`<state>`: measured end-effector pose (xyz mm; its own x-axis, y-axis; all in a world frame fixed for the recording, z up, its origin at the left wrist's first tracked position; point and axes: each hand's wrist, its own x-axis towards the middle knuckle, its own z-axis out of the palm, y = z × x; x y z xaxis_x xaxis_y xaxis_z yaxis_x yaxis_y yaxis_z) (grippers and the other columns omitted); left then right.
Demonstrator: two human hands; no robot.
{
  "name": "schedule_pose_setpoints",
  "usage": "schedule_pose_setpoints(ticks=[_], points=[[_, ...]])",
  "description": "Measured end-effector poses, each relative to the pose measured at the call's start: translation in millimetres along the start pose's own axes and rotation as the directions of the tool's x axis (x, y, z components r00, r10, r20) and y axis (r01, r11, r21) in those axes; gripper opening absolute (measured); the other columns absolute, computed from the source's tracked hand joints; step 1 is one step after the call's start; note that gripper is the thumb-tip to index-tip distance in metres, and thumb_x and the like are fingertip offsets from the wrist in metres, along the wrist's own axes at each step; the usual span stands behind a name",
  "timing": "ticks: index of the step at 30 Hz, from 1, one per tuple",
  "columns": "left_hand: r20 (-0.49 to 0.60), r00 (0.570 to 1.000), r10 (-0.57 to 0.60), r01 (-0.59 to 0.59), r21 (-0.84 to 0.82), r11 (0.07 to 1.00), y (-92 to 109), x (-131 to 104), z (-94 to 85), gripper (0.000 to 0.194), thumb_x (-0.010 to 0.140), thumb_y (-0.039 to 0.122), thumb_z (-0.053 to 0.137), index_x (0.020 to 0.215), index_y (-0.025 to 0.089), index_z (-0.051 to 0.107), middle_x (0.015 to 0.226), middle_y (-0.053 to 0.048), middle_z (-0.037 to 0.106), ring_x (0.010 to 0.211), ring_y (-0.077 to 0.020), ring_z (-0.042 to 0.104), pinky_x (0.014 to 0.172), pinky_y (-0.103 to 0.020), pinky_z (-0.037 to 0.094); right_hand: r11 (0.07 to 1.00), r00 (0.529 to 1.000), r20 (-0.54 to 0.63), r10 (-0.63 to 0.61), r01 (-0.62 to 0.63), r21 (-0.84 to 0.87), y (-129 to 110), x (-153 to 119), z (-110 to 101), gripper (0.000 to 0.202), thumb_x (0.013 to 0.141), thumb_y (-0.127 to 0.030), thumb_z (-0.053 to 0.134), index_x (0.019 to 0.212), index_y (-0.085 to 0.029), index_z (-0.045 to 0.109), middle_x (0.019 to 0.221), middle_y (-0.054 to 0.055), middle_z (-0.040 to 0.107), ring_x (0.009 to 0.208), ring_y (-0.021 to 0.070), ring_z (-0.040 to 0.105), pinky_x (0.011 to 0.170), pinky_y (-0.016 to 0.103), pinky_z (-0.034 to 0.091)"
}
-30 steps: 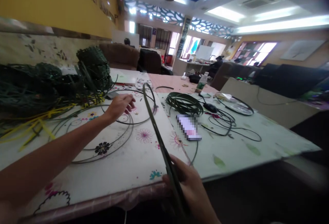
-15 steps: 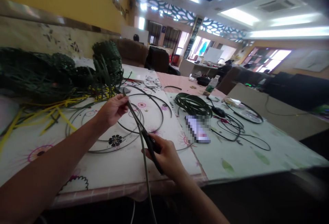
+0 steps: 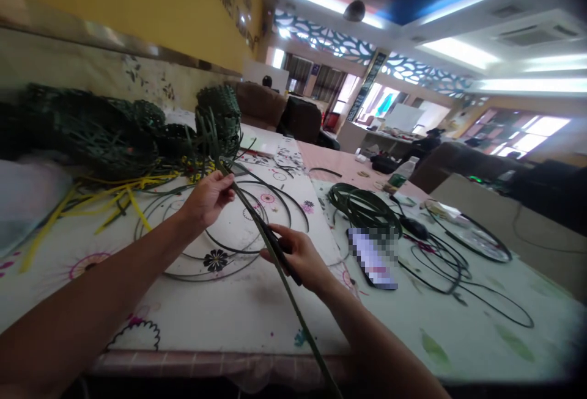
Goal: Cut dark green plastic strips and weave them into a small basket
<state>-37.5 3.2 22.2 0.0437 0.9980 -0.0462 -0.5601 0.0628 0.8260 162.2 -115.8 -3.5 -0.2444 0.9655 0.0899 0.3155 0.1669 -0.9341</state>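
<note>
My left hand pinches a long flat dark green strip between thumb and fingers, near one end. From there the strip slants down to the right and passes over the table's front edge. Black-handled scissors are in my right hand, closed around the handles. They lie along the strip, close against it; whether the blades are apart is hidden. Beneath both hands, large loops of thin dark strip rest on the white flowered tablecloth.
Dark green woven baskets stand at the back left, with yellow strips before them. To the right are a coil of green strip, a phone, a black cable and a bottle.
The view has shifted, so the scene sits further right and lower. The strip's trailing end has swung right, and the scissors now lie more nearly alongside the strip.
</note>
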Motion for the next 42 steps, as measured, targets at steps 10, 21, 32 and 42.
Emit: schedule_pose_setpoints(ticks=[10, 21, 32, 42], points=[[0.009, 0.998, -0.058, 0.059, -0.049, 0.997, -18, 4, -3.4, 0.022, 0.077, 0.003, 0.067, 0.067, 0.015, 0.051, 0.059, 0.004, 0.051, 0.041, -0.0045, 0.049, 0.037, -0.013, 0.039, 0.998, 0.999, 0.035, 0.007, -0.009, 0.068, 28, -10, 9, 0.024, 0.084, -0.038, 0.072, 0.094, -0.016, 0.068, 0.066, -0.005, 0.041, 0.058, 0.008, 0.033, 0.051, 0.021, 0.027], [0.001, 0.997, 0.079, -0.079, -0.029, 0.996, -17, 0, -2.5, 0.026, 0.08, 0.003, 0.063, 0.067, 0.016, 0.044, 0.061, 0.006, 0.049, 0.039, -0.0024, 0.041, 0.034, -0.012, 0.03, 0.999, 1.0, -0.03, 0.005, -0.006, -0.041, 36, -11, 13, 0.068, 0.078, -0.03, 0.075, 0.142, -0.016, 0.055, 0.065, -0.006, 0.044, 0.06, 0.0097, 0.038, 0.055, 0.022, 0.031], [0.009, 0.99, 0.141, -0.141, 0.015, 0.99, -21, -5, 1.1, 0.027, 0.084, 0.003, 0.059, 0.068, 0.017, 0.043, 0.058, 0.006, 0.046, 0.039, -0.0034, 0.042, 0.036, -0.014, 0.032, 0.995, 0.999, 0.016, -0.038, 0.036, 0.094, 37, -13, 13, 0.055, 0.083, -0.032, 0.072, 0.136, -0.017, 0.062, 0.068, -0.004, 0.043, 0.061, 0.0092, 0.036, 0.053, 0.021, 0.03], [-0.026, 0.991, 0.13, -0.132, -0.059, 0.99, -15, -1, 0.0, 0.03, 0.084, 0.003, 0.058, 0.067, 0.017, 0.039, 0.059, 0.007, 0.045, 0.039, -0.0026, 0.039, 0.035, -0.013, 0.029, 0.997, 1.0, -0.024, -0.003, 0.005, 0.075, 40, -13, 16, 0.063, 0.081, -0.034, 0.073, 0.139, -0.014, 0.06, 0.065, -0.005, 0.046, 0.057, 0.0088, 0.037, 0.051, 0.021, 0.03]])
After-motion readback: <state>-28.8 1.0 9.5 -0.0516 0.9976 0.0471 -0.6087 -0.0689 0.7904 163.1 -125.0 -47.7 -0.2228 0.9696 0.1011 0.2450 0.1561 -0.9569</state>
